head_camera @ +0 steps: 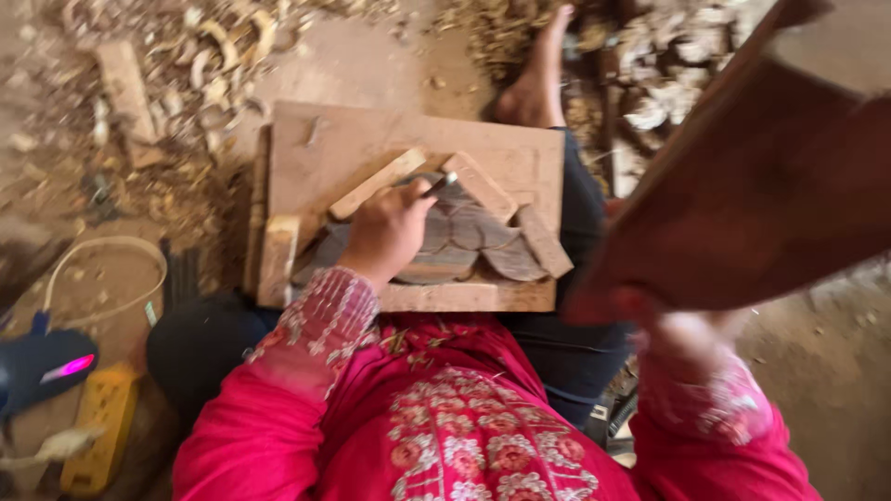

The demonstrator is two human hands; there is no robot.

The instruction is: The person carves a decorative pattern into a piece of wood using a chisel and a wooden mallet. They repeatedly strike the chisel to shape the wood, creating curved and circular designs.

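While shavings [218, 56] litter dirt floor [371, 65] | left grip [385, 232] holds chisel [438, 184] | right grip [668, 325] holds mallet [752, 195]

No packages, labels, signs or screens are in view.

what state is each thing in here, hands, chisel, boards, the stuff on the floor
left hand: closed around a chisel, resting on the carving
chisel: held tilted, tip on the dark wood
dark carved pieces: lying flat on the board, framed by pale strips
wooden board: flat across the lap
right hand: raised, blurred, gripping a flat wooden plank
flat wooden plank: lifted, tilted
wood shavings: scattered on the floor
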